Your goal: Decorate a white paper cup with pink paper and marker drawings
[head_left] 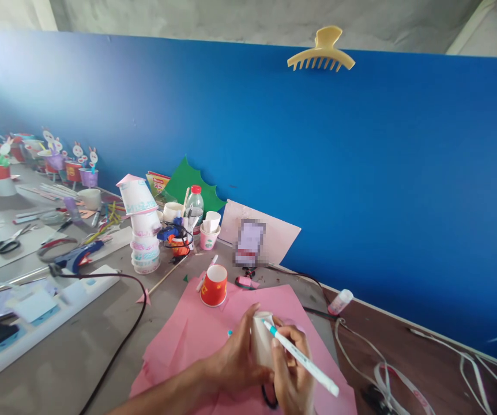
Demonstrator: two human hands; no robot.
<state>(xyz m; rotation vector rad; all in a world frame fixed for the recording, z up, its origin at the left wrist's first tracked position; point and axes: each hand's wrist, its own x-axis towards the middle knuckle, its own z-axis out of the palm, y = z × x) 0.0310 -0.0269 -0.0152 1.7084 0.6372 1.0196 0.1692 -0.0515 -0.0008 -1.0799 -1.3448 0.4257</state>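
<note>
My left hand (240,354) is wrapped round the left side of a white paper cup (260,343). My right hand (292,363) grips a white marker (302,358) with a teal tip, which points at the cup near its top end. Some fingers of my right hand lie behind the marker, against the cup's right side. Both hands are over a pink paper sheet (179,346). Left of the cup a small teal cap (230,333) lies on the sheet. A red paper cup (214,285) rests at the sheet's far edge.
Stacked decorated cups (145,222) stand at the back left, beside a bottle (195,202). A power strip (49,323), a glue gun (78,256) and scissors (8,242) lie on the left. Behind is a blue partition (361,173). Cords (387,369) lie at the right.
</note>
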